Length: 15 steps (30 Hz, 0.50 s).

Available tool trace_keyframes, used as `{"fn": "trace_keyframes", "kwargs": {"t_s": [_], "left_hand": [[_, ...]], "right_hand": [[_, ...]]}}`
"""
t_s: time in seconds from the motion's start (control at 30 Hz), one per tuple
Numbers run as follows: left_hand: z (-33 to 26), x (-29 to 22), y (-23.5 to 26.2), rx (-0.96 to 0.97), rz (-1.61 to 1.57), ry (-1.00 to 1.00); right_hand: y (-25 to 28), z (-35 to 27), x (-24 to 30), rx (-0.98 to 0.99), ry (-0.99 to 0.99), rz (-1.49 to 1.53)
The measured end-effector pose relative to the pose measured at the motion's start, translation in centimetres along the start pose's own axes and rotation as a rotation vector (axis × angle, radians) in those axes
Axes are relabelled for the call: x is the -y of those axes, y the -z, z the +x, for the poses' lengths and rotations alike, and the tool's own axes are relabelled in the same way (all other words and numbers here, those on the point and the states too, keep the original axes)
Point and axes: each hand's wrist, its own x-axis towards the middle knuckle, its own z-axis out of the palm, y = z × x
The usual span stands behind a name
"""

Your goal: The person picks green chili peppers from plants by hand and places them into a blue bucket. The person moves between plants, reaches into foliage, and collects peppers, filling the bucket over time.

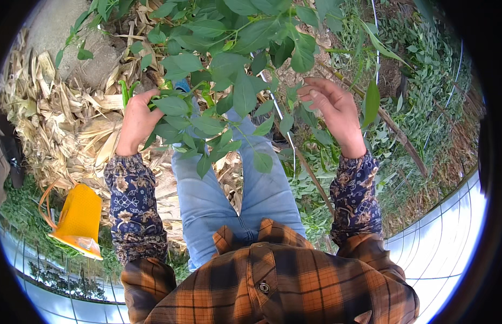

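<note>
While the left hand (136,121) pinches green chillies (125,90) off the plant (229,81), the right hand (333,108) hovers half-spread; picking looks underway, with the yellow bag (78,220) hanging below.

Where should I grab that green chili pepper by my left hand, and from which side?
Judging by its pose, grip the green chili pepper at its stalk end, where it joins the leafy plant, not the slim body. Come from the left, where the left hand already is; leaves crowd its right side.

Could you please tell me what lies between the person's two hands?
In the head view, leafy green plant branches fill the stretch between left hand and right hand, above blue jeans.
</note>
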Motion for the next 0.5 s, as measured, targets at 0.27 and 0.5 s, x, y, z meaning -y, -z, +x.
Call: {"fn": "trace_keyframes", "kwargs": {"t_s": [0.27, 0.5], "left_hand": [[1.0, -1.8, 6.6, -0.122, 0.638, 0.092], [-11.3, -23.9, 2.4, 0.093, -0.079, 0.147]], "right_hand": [[1.3, -4.4, -3.3, 0.003, 0.086, 0.289], [1.2, -10.4, -2.3, -0.094, 0.435, 0.567]]}}
